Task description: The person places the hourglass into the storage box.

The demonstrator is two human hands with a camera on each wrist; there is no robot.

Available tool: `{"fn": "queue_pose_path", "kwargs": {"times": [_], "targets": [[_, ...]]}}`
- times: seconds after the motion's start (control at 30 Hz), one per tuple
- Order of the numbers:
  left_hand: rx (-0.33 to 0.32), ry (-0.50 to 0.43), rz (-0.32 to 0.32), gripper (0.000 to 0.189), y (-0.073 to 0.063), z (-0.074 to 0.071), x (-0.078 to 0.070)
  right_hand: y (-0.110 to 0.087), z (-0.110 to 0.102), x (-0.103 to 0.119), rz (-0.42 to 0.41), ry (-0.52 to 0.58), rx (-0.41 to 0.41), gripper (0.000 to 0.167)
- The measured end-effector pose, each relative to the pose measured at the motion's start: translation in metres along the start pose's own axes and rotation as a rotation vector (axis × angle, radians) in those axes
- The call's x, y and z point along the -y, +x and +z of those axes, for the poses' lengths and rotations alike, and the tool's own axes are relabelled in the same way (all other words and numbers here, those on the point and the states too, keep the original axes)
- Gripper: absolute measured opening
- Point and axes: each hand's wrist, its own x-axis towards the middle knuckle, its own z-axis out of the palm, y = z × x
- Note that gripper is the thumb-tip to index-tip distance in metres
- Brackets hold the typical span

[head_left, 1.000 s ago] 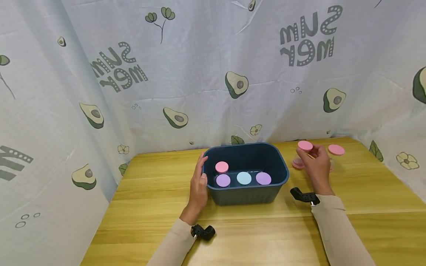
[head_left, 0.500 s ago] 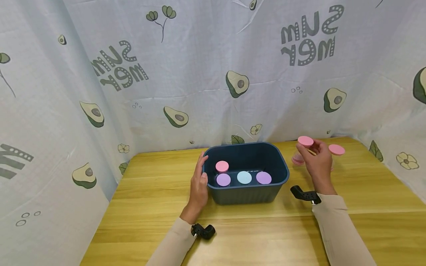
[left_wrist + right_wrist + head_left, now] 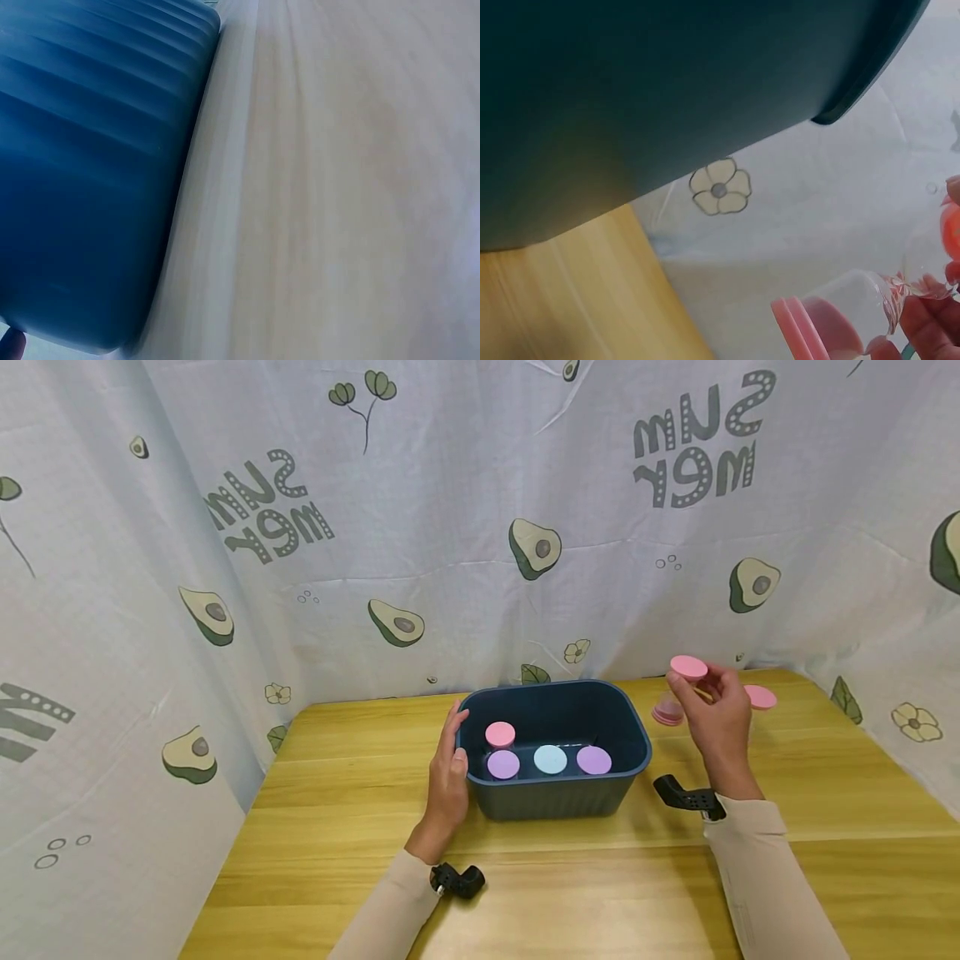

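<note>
A pink-capped sand timer (image 3: 688, 667) with a clear body is held by my right hand (image 3: 718, 718), right of the dark blue bin. It tilts, its lower cap towards the bin. In the right wrist view the fingers (image 3: 930, 326) grip the timer's narrow waist, and its doubled pink end cap (image 3: 801, 330) points at the lower left. My left hand (image 3: 447, 785) rests against the left end of the bin (image 3: 555, 802), fingers straight and tips at the rim. Inside stand a pink timer (image 3: 500, 735), two purple timers (image 3: 503, 765) and a light blue timer (image 3: 551, 760).
Another pink-capped timer (image 3: 762, 697) stands at the back right, partly hidden behind my right hand. The wooden table (image 3: 337, 793) ends at a printed curtain (image 3: 450, 527) at the back and left. The bin's ribbed wall (image 3: 90, 150) fills the left wrist view's left side.
The right hand has lifted the pink sand timer a little, and the timer's lower end has swung left towards the bin. The left hand and bin have stayed in place.
</note>
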Motion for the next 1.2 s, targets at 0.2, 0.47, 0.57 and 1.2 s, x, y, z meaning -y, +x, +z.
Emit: {"fn": "queue_pose_path", "kwargs": {"times": [0.2,0.47,0.57,1.2], "targets": [[0.005,0.0,-0.01,0.056,0.0,0.0,-0.001,-0.003,-0.001,0.01,-0.028,0.024,0.003,0.056],[-0.003,0.011,-0.006,0.056,0.001,0.0,0.0,-0.008,-0.002,0.021,-0.065,0.041,0.015,0.055],[-0.004,0.009,-0.004,0.055,0.001,0.0,0.0,-0.01,-0.002,0.024,-0.066,0.05,0.025,0.055],[-0.007,-0.001,0.015,0.055,0.001,0.0,0.001,-0.024,-0.002,0.046,-0.131,0.102,0.07,0.053]]}}
